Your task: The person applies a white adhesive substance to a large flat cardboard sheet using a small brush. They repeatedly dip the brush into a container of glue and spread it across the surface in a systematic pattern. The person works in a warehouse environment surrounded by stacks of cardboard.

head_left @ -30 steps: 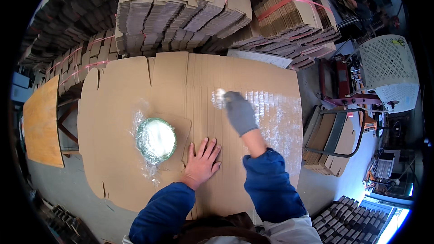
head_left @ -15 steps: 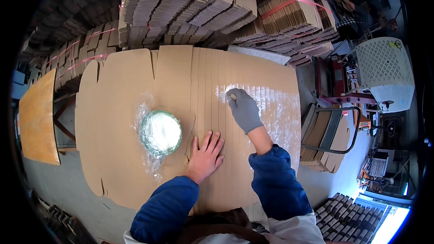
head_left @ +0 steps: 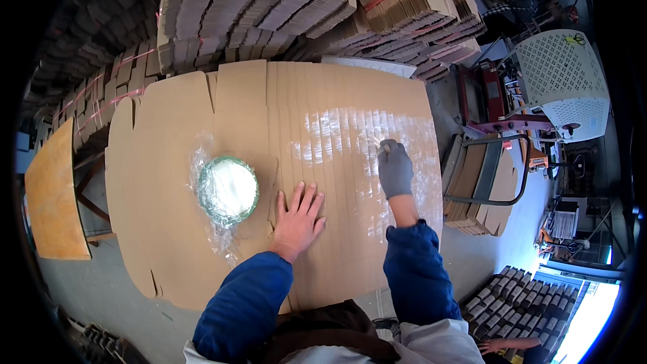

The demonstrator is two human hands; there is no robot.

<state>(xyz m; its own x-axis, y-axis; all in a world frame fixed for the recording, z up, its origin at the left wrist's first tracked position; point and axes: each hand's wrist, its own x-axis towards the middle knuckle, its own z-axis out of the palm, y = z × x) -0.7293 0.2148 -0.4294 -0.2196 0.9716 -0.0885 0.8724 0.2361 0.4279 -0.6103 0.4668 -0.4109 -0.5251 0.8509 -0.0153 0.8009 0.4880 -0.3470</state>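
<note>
Bare and with fingers spread, my left hand [head_left: 297, 222] presses flat on overlapping cardboard sheets [head_left: 290, 118]. My right hand [head_left: 395, 170], in a grey glove, is closed over the right part of the sheets. A small pale end pokes out by its thumb; the rest of what it grips is hidden. Around and below that hand lies a shiny wet-looking band [head_left: 350, 136] across the stepped sheet edges. To the left of my left hand stands a round green-rimmed bowl [head_left: 228, 190], wrapped in clear film, with a bright whitish inside.
Strapped stacks of flat cardboard [head_left: 263, 0] rise behind the table. A wooden board [head_left: 50, 192] stands at the left. On the right are a cart [head_left: 488, 182] loaded with cardboard and a machine with a perforated cover [head_left: 563, 71]. Another person's hand [head_left: 495, 346] shows at lower right.
My right hand has moved to the right and slightly nearer, and the shiny band now reaches further left over the sheets. My left hand stays flat. Another person's hand has appeared at lower right.
</note>
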